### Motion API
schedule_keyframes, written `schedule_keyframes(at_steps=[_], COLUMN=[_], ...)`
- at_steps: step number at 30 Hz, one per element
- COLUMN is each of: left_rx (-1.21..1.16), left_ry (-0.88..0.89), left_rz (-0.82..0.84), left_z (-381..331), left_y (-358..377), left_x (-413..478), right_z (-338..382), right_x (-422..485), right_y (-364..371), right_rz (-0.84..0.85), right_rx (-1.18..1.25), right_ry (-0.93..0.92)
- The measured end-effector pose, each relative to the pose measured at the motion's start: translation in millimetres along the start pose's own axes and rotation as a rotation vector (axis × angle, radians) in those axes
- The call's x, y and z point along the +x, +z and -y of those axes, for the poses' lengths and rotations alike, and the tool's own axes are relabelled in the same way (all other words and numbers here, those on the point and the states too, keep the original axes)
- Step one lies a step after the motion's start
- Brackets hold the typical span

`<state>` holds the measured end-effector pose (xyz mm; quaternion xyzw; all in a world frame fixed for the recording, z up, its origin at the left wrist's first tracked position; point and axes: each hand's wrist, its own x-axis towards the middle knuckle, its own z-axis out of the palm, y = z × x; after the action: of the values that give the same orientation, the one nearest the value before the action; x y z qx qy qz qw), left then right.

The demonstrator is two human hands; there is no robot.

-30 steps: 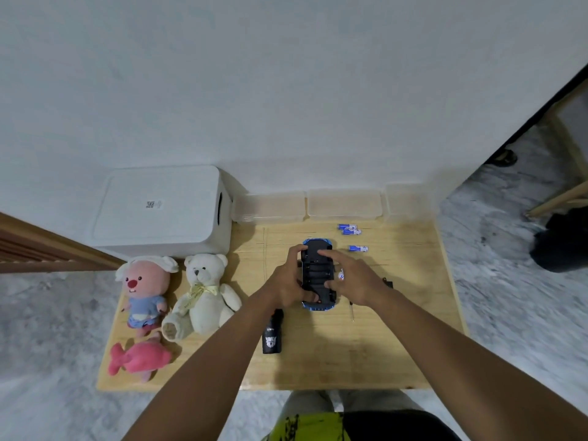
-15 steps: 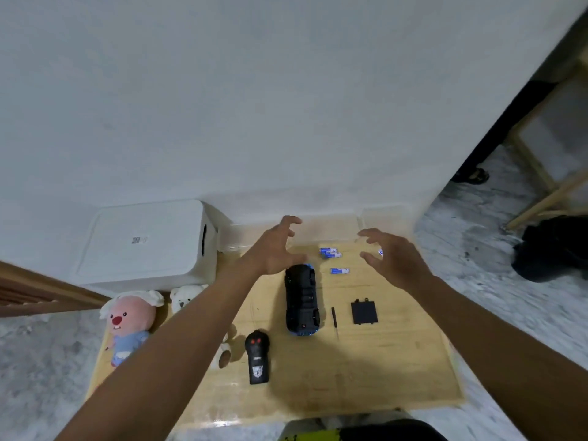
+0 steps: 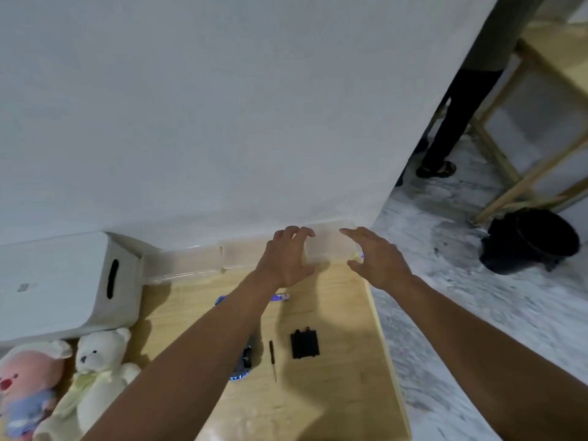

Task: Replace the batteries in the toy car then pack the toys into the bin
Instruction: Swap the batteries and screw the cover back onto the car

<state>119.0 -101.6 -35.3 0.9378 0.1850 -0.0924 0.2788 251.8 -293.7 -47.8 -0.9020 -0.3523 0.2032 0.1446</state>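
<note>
Our wooden table (image 3: 334, 393) holds the white lidded plastic bin (image 3: 57, 281) at its far left corner. Our left hand (image 3: 286, 259) and right hand (image 3: 375, 259), fingers spread and empty, flank the clear plastic box (image 3: 327, 246) at the far right corner, seemingly ready to grasp its sides. The blue-black toy car (image 3: 244, 361) lies mid-table beneath our left forearm (image 3: 191, 361).
</note>
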Motion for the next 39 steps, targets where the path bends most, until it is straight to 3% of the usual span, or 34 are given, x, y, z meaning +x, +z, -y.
schedule_keyframes(at_steps=[7, 17, 39], left_rx=[0.191, 0.279, 0.369], left_ry=[-0.015, -0.023, 0.029], left_rz=[-0.137, -0.376, -0.375], left_z=[-6.6, -0.8, 12.3], left_y=[53.5, 85.6, 91.1], left_x=[27.5, 40.6, 43.8], right_z=[-19.2, -15.2, -30.3], right_x=[27.9, 30.3, 36.2], right_y=[26.7, 48.2, 46.1], right_rz=[-0.031, -0.134, -0.094], right_rx=[-0.009, 0.200, 0.188], right_ry=[0.016, 0.020, -0.075])
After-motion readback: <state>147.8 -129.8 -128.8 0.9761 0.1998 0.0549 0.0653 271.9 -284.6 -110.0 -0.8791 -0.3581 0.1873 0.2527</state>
